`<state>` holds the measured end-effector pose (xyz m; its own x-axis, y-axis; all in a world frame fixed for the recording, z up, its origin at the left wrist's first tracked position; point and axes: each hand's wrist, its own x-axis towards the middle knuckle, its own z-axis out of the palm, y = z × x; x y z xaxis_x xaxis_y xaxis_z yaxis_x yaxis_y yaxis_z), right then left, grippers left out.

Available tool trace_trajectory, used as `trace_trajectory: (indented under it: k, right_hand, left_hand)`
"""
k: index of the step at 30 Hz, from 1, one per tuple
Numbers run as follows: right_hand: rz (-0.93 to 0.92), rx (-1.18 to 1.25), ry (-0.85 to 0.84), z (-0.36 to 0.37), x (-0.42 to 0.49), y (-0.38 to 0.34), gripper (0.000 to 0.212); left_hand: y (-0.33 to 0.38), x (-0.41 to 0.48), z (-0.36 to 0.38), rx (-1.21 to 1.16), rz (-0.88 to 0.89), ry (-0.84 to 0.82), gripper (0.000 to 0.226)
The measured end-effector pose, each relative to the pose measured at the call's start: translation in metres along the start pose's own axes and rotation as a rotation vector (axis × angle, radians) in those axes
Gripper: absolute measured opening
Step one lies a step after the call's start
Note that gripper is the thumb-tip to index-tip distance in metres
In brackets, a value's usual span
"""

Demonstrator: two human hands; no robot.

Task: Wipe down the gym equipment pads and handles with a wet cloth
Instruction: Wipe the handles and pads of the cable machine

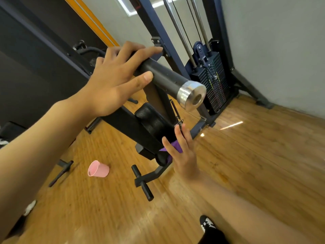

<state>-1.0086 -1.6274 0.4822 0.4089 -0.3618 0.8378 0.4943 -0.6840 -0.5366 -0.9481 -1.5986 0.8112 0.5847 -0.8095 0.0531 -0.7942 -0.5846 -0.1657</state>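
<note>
Left hand (112, 81) lay over the dark grey cylindrical metal bar (167, 79) with the silver end cap. Fingers were spread and nearly straight across its top, thumb along the near side. It rested rather than clenched, probably to steady the swinging arm of the machine while the other hand worked.

Right hand (182, 155) was lower, back toward camera, fingers straight. It pressed the small purple wet cloth (174, 147) flat against the end of the black textured foam roller pad (151, 118). A flat palm likely spread the cloth for wider contact.

Pink plastic cup (98, 169) lay on its side on the wooden plank floor (246, 164), well apart from the pad. Whether it held water, cannot tell.

Black weight stack (214, 81) stood behind, by the wall.
</note>
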Motion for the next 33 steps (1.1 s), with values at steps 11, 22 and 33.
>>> trace_trajectory:
  k: [11,22,33]
  right_hand:
    - [-0.014,0.009,-0.179,-0.024,0.058,-0.024,0.036]
    - [0.076,0.079,-0.435,-0.027,0.078,-0.019,0.059]
    - [0.008,0.122,-0.396,-0.034,0.096,-0.019,0.048]
  left_hand:
    - [-0.009,0.003,0.003,0.058,0.038,0.004,0.072]
    - [-0.018,0.009,0.009,0.111,0.062,0.068,0.074]
    - [-0.018,0.011,0.012,0.147,0.073,0.089,0.074]
